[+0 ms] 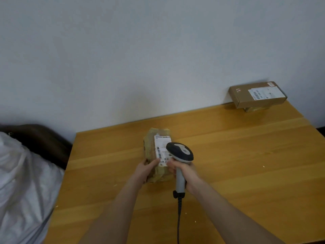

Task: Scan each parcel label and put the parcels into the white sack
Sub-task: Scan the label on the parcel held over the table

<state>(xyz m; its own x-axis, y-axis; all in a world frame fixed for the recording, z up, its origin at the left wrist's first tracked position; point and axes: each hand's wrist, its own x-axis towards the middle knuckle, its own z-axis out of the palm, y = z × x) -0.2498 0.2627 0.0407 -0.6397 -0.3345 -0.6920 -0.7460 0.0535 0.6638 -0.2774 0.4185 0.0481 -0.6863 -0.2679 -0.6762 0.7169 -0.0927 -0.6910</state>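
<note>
The person stands at a wooden table (246, 164) with both bare forearms reaching forward. The left hand (145, 170) grips the near left edge of a tan taped parcel (149, 148), thumb laid across the top and fingers curled under. The parcel lies near the middle of the table with its white label (161, 146) facing up, barcodes showing.

The right hand (189, 175) is wrapped tight round the grey handle of a barcode scanner (181, 152). The scanner's dark head hangs just over the label's right edge and covers part of it. Its black cable (179, 217) runs back toward the person.

At the far right corner, against the wall, 1 flat cardboard box (255, 95) with its own label sits raised on something small beneath it; what that is, I cannot tell.

The white sack (22, 182) slumps off the table's left side, in front of a dark brown seat back (40, 138), well apart from both parcels.
</note>
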